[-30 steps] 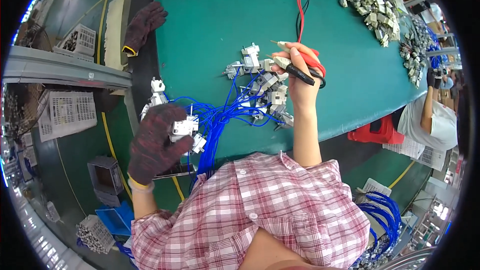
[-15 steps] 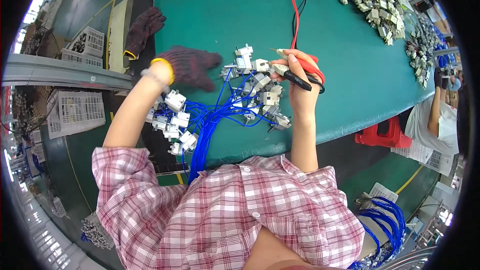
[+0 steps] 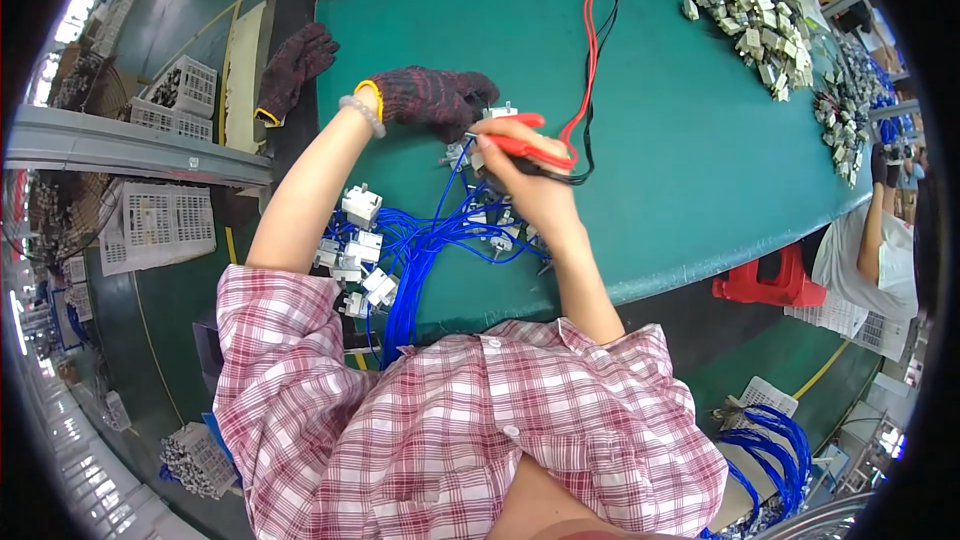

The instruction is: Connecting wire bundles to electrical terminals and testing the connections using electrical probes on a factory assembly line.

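My right hand (image 3: 535, 175) is closed around a red test probe (image 3: 525, 147) and a black test probe (image 3: 530, 168), with a thin metal tip poking out beside my left fingertips. A dark knitted glove with a yellow cuff covers my left hand (image 3: 435, 100). Its fingers curl in next to a white plastic connector (image 3: 500, 113); whatever lies between them is hidden. Below both hands, blue wires (image 3: 425, 240) fan out of one bundle to grey-white connectors. Several of these (image 3: 362, 205) lie in a group at the left; others are partly covered by my right hand.
Red and black leads (image 3: 592, 50) run back over the green tabletop (image 3: 680, 170). A second dark glove (image 3: 297, 70) lies at the left edge. Connectors are heaped (image 3: 755, 20) at the back right. A red stool (image 3: 770, 280) and another person's arm (image 3: 872, 230) are at the right.
My left hand has moved right and slightly up to the top connectors, its fingers curling in. The right hand has moved left with the probes, now over the connectors and against the glove.
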The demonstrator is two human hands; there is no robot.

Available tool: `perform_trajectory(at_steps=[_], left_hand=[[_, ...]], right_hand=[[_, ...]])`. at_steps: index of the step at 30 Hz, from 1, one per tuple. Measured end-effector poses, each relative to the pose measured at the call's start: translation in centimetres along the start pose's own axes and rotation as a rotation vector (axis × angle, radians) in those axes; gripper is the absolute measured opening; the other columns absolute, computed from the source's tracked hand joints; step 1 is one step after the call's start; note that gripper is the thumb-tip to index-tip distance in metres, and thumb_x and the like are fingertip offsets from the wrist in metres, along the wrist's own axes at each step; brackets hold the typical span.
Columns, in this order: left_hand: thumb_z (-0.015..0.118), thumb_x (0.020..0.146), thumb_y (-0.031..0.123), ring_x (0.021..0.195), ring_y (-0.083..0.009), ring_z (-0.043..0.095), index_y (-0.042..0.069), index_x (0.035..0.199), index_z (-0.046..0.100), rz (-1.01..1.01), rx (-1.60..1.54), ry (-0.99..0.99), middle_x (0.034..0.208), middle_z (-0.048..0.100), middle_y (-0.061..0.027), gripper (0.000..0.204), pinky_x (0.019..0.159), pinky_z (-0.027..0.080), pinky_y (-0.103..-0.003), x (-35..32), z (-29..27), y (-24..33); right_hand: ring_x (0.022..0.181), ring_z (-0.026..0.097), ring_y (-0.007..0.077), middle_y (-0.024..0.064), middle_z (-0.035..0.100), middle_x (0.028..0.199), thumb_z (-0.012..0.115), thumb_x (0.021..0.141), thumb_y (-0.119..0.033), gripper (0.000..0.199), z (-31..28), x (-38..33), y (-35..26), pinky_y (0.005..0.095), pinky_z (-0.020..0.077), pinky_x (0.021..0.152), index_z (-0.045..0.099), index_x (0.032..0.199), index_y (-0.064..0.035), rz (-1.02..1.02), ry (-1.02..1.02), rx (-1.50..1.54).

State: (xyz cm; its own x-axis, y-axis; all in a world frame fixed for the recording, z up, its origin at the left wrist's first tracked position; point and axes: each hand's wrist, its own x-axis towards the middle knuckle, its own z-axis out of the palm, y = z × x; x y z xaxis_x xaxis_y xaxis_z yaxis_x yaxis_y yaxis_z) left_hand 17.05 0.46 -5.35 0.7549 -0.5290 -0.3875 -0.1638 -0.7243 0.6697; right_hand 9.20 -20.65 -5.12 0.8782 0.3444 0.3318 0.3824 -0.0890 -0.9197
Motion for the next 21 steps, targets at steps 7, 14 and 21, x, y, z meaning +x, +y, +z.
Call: perform_trajectory(at_steps=[7,14,21], left_hand=[[0.06,0.083,0.02,0.095,-0.022,0.063,0.011,0.118,0.06,0.276,0.028,0.037,0.113,0.063,-0.0102,0.036,0.084,0.051,-0.033,1.2,0.2,0.9],[0.053,0.089,0.028,0.109,-0.0287,0.057,0.019,0.114,0.063,0.464,0.701,0.336,0.121,0.058,-0.0085,0.028,0.09,0.048,-0.037,-1.6,-2.0,-3.3],[0.064,0.084,0.018,0.107,-0.0194,0.058,0.003,0.129,0.048,0.14,-0.415,0.564,0.123,0.056,-0.0094,0.05,0.094,0.047,-0.031,-11.8,-2.3,2.7]], right_hand=[[0.074,0.066,0.0178,0.0117,0.068,0.081,0.064,0.085,-0.009,0.013,0.6,-0.4,-0.2,0.029,0.0506,0.069,0.067,0.096,-0.0035,0.058,0.073,-0.142],[0.072,0.065,0.0174,0.0121,0.067,0.08,0.064,0.086,-0.009,0.013,1.0,-0.3,-0.7,0.028,0.0497,0.066,0.067,0.097,-0.0028,0.049,0.074,-0.18],[0.067,0.063,0.0146,0.0106,0.067,0.076,0.065,0.086,-0.01,0.013,0.8,0.1,-0.2,0.0272,0.0486,0.063,0.068,0.097,-0.0043,0.135,0.057,-0.215]])
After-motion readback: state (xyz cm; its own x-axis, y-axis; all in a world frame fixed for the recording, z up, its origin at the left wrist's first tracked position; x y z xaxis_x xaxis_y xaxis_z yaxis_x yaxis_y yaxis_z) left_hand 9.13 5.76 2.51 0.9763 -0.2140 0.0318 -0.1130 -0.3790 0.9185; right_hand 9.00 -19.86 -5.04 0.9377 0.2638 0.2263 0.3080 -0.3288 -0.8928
